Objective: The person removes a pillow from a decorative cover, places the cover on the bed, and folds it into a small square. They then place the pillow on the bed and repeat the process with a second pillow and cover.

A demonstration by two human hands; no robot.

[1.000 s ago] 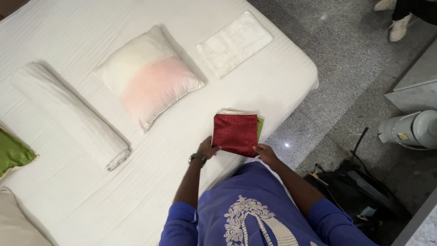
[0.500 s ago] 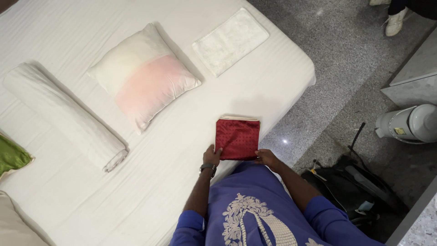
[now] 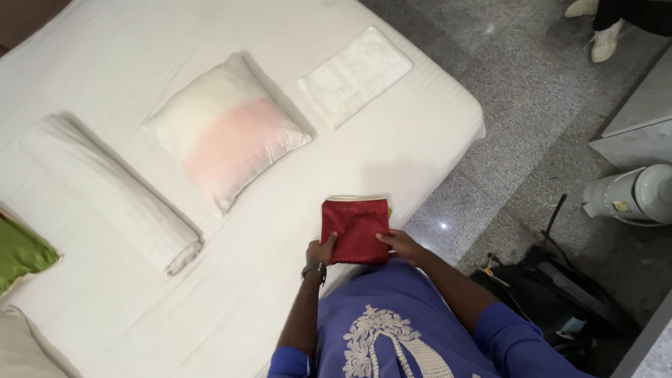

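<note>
A folded dark red cloth [image 3: 355, 228] lies at the near edge of a white bed [image 3: 392, 147], on top of other folded cloths whose pale and green edges just show. My left hand [image 3: 321, 250] grips its near left corner. My right hand [image 3: 399, 243] holds its near right corner. A watch sits on my left wrist. I wear a blue top with white embroidery.
On the bed lie a white and pink pillow [image 3: 225, 134], a folded white towel [image 3: 355, 75], a rolled white blanket [image 3: 112, 193] and a green cushion [image 3: 21, 252]. On the grey floor sit a black bag [image 3: 560, 294] and a white canister [image 3: 633, 196]. Another person's feet [image 3: 598, 28] stand top right.
The red cloth and both hands sit lower and nearer my body in view. The green edge that showed to its right is now almost covered.
</note>
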